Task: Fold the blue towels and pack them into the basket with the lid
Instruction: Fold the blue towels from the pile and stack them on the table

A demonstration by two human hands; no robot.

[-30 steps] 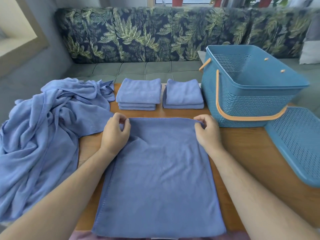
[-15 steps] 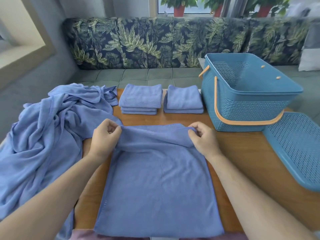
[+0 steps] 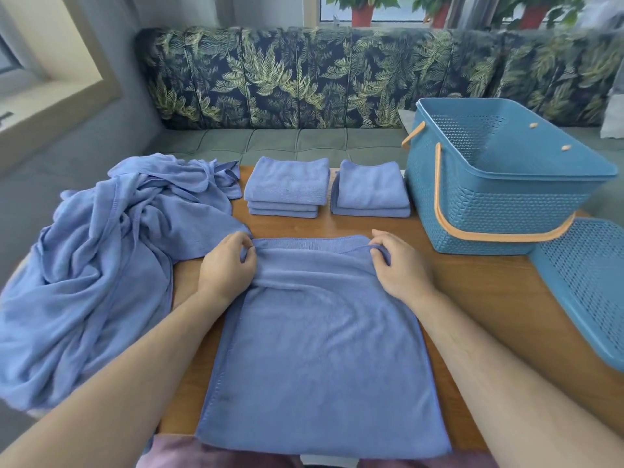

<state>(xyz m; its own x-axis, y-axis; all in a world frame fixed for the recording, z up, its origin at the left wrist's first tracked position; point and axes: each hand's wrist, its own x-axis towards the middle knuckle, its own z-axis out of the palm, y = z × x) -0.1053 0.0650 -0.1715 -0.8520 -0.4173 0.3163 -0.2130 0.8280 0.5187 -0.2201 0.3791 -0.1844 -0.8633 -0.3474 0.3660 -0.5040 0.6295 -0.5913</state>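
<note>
Both hands work a flat blue microfibre towel (image 3: 320, 349) spread on the brown wooden table (image 3: 489, 298). From my remote seat I see the left hand (image 3: 229, 265) pinching its far left corner and the right hand (image 3: 400, 265) pinching the far right, fingers curled on the hem. The cloth bunches in a ridge between them. I judge the matched corner grip is there to keep the edge square as it is drawn toward the body for a halving fold.

Just beyond the hands sit two stacks of folded blue towels (image 3: 287, 184), side by side and squared — staged, I take it, for packing. Past the right hand stands the teal woven-pattern plastic basket (image 3: 489, 211), its orange handle down. I see no towel in the part of its interior that shows. Its perforated teal lid (image 3: 587, 288) lies flat beside the right forearm, off so the mouth stays open. Beside the left arm a rumpled heap of unfolded blue towels (image 3: 101, 265) spills over the table edge — the work left.
</note>
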